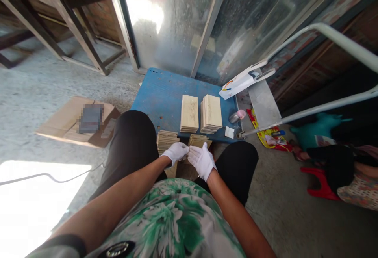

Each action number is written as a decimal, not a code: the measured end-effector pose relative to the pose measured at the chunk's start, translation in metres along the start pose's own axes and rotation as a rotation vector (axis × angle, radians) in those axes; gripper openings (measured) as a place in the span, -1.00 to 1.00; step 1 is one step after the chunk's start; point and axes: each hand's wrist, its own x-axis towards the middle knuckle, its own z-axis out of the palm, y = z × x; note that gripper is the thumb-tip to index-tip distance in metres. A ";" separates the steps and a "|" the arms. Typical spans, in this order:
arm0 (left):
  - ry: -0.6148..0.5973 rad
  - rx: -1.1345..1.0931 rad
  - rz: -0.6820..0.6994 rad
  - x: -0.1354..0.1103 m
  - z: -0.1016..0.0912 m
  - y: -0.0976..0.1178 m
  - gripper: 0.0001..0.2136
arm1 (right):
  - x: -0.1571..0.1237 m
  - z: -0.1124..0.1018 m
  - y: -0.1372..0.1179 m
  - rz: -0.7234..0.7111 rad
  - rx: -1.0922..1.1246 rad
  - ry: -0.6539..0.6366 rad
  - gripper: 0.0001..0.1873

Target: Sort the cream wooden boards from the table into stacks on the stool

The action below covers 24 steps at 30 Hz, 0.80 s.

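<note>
Both of my hands wear white gloves and meet between my knees. My left hand (176,152) and my right hand (202,160) touch fingertip to fingertip; whether anything small is pinched between them is hidden. Just beyond them lie pale wooden slats: one stack (166,138) by my left hand and another (200,140) by my right hand. Two taller stacks of the same slats (189,113) (211,113) rest on a blue platform (159,92) further out.
A flattened cardboard sheet (66,122) lies on the concrete floor to the left, with a cable (47,176) crossing nearby. A white box (239,84), a metal plate (264,106) and a pink-capped object (238,115) sit at the platform's right. Another person (348,171) sits at far right.
</note>
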 end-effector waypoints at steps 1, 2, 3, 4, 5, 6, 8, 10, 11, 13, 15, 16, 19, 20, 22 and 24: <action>-0.003 0.008 -0.001 0.000 0.000 0.000 -0.78 | 0.000 0.000 0.001 0.004 0.004 -0.007 -0.31; -0.005 0.016 -0.002 -0.001 0.000 0.001 -0.79 | -0.001 0.000 0.001 0.007 0.008 -0.010 -0.32; -0.009 0.024 -0.002 -0.001 0.001 0.001 -0.79 | -0.002 -0.001 0.001 0.012 0.012 -0.007 -0.33; -0.014 0.033 -0.003 -0.002 0.001 0.002 -0.80 | -0.003 -0.001 0.000 0.017 0.014 -0.002 -0.34; -0.019 0.041 -0.003 -0.003 0.003 0.002 -0.80 | -0.004 -0.002 -0.002 0.023 0.012 0.006 -0.35; -0.023 0.050 -0.004 -0.004 0.004 0.003 -0.80 | -0.004 -0.002 -0.005 0.028 0.003 0.018 -0.36; -0.030 0.065 -0.005 -0.006 0.007 0.007 -0.80 | -0.002 -0.002 -0.013 0.038 -0.034 0.044 -0.38; -0.039 0.079 0.005 -0.008 0.006 0.013 -0.82 | 0.003 -0.002 -0.024 0.048 -0.093 0.066 -0.44; -0.044 0.081 0.012 -0.009 0.003 0.018 -0.83 | 0.007 -0.003 -0.030 0.048 -0.128 0.082 -0.48; -0.034 0.108 0.050 -0.007 -0.008 0.030 -0.84 | 0.018 -0.003 -0.042 0.031 -0.202 0.124 -0.60; 0.023 0.193 0.116 -0.002 -0.025 0.044 -0.79 | 0.031 -0.004 -0.053 -0.019 -0.274 0.166 -0.71; 0.064 0.265 0.156 0.002 -0.035 0.051 -0.75 | 0.038 -0.004 -0.058 -0.049 -0.305 0.178 -0.73; 0.136 0.397 0.171 0.019 -0.062 0.065 -0.75 | 0.060 -0.003 -0.070 -0.124 -0.373 0.153 -0.67; 0.141 0.425 0.149 0.025 -0.068 0.067 -0.77 | 0.067 -0.002 -0.073 -0.140 -0.389 0.142 -0.64; 0.141 0.465 0.094 0.038 -0.074 0.066 -0.79 | 0.083 -0.001 -0.075 -0.166 -0.402 0.140 -0.59; 0.145 0.481 0.046 0.050 -0.074 0.059 -0.80 | 0.099 -0.001 -0.073 -0.181 -0.381 0.155 -0.56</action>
